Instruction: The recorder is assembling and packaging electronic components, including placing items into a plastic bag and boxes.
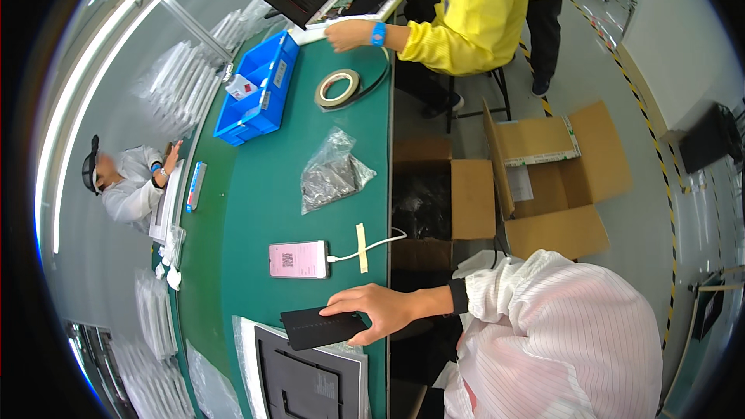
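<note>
My right hand reaches in from the lower right, with a dark band at the wrist and a white striped sleeve. Its fingers and thumb pinch a thin black rectangular panel by its right end. That panel hangs over the upper edge of a larger flat dark-grey panel, which lies near the table's front edge on a white sheet and clear plastic. A phone with a lit pink screen lies just beyond my hand, plugged into a white cable. My left hand is out of view.
The green table carries a clear bag of parts, a tape roll and a blue bin. A co-worker in yellow works at an opened device; another sits opposite. Open cardboard boxes stand at right.
</note>
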A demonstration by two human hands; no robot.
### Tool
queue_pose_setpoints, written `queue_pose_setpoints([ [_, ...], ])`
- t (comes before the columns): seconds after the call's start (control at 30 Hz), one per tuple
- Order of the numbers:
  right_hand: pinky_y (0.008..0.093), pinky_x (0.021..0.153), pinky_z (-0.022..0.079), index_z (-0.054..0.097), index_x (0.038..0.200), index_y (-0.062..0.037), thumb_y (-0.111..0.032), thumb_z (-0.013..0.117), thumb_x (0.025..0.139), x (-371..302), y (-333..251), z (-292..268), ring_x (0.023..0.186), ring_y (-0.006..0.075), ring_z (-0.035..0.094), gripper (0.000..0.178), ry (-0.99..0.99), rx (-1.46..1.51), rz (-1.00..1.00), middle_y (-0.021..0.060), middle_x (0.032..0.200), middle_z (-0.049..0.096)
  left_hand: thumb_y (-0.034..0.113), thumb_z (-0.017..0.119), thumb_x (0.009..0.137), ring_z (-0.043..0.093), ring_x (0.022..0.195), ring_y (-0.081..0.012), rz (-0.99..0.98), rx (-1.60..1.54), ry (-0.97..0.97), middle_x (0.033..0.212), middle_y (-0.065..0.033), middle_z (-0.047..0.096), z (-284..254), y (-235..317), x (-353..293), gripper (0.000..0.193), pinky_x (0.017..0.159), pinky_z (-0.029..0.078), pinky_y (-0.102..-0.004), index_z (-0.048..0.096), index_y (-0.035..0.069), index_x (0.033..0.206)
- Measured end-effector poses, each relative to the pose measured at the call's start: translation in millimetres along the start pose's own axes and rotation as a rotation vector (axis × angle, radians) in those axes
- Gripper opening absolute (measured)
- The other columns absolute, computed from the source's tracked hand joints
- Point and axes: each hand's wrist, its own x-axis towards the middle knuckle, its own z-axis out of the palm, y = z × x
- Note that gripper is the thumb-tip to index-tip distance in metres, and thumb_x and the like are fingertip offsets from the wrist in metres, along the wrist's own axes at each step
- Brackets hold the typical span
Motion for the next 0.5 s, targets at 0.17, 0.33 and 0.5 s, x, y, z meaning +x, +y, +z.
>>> queue_pose_setpoints([
  [0.17, 0.0346, 0.087, 0.046, 0.051, 0.119, 0.0005, -0.026, 0.069, 0.069, 1.2, -1.6, -0.5, 0.1, 0.0307, 0.057, 0.06, -0.04, -0.006, 0.021, 0.0172, 0.112, 0.056, 0.018, 0.056, 0.085, 0.035, 0.041, -0.0128, -0.006, 0.025, -0.01, 0.054, -0.0046, 0.042, -2.6, -7.2, -1.6, 0.02, 0.039, 0.028, -0.0261, 0.057, 0.0, 0.077],
  [0.33, 0.0343, 0.088, 0.045, 0.051, 0.121, -0.001, -0.026, 0.069, 0.07, 0.3, -0.2, 0.4, 0.101, 0.0303, 0.057, 0.059, -0.047, -0.031, 0.001, 0.0167, 0.114, 0.055, 0.018, 0.056, 0.085, 0.037, 0.043, -0.0148, -0.049, 0.045, 0.004, 0.053, -0.0058, 0.043, -3.0, -2.5, -2.4, 0.022, 0.04, 0.03, -0.0284, 0.056, 0.0, 0.073],
  [0.5, 0.0341, 0.089, 0.044, 0.051, 0.124, -0.0052, -0.022, 0.071, 0.068, 0.0, 1.3, 0.0, 0.103, 0.0288, 0.055, 0.061, -0.076, -0.018, 0.053, 0.0149, 0.118, 0.053, 0.017, 0.054, 0.084, 0.036, 0.043, -0.0156, -0.081, 0.027, 0.006, 0.052, -0.0058, 0.042, -3.0, -2.2, -3.6, 0.021, 0.041, 0.029, -0.0291, 0.055, 0.0, 0.072],
])
